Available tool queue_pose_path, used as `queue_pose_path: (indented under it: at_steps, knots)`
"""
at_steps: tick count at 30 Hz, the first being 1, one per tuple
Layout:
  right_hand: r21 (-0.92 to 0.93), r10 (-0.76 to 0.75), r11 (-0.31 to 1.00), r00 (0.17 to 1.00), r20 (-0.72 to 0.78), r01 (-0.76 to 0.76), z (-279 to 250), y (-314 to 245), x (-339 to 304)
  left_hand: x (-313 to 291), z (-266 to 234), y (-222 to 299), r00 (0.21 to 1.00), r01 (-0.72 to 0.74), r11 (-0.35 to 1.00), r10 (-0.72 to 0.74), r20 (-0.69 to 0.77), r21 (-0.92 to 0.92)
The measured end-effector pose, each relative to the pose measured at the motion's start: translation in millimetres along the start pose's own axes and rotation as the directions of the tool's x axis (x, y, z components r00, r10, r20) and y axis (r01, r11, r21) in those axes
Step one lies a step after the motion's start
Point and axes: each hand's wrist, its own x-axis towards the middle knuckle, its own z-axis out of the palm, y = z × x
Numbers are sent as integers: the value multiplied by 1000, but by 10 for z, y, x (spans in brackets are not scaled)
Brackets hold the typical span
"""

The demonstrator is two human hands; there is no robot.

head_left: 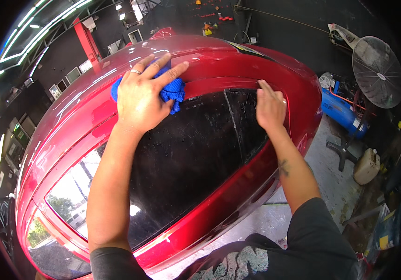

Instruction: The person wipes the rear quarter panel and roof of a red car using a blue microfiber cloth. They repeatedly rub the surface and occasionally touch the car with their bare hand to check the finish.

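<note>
My left hand (pixel 144 93) presses a blue cloth (pixel 175 91) onto the roof edge of a red car (pixel 219 65), just above the side window. Its fingers are spread over the cloth, the thumb hooked along it, and a ring shows on one finger. To the right, my right hand (pixel 272 106) rests with outstretched fingertips on the red frame over the rear part of the dark side window (pixel 186 154). Nothing shows in that hand, and it also wears a ring. A thin upright divider (pixel 234 121) crosses the glass near it.
Beyond the car's rear stand a large fan (pixel 379 74), a blue air compressor (pixel 343 112) and a whitish jug (pixel 366 166) on the floor. A red post (pixel 87 44) rises behind the car at the left. Small tools hang on the dark far wall.
</note>
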Motion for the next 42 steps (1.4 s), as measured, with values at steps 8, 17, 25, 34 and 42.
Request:
queue_pose_path:
  at_steps: [8,17,25,34,42]
  knots:
    - [522,280,813,959,37,-257,-55,276,-84,590,873,711,994,-63,998,62,95,16]
    - [770,632,350,741,226,-533,-452,1429,-843,1234,2651,2280,887,-358,922,385,256,-145]
    - [714,580,412,768,274,-566,-493,1797,-1074,1395,2886,2757,848,-309,911,394,356,-273]
    - [834,191,534,981,44,-142,-311,551,-247,995,1427,1327,953,-163,984,176,247,-72]
    - [529,-180,797,951,-251,291,-142,-719,-75,-34,-205,-98,979,111,975,-141,146,194]
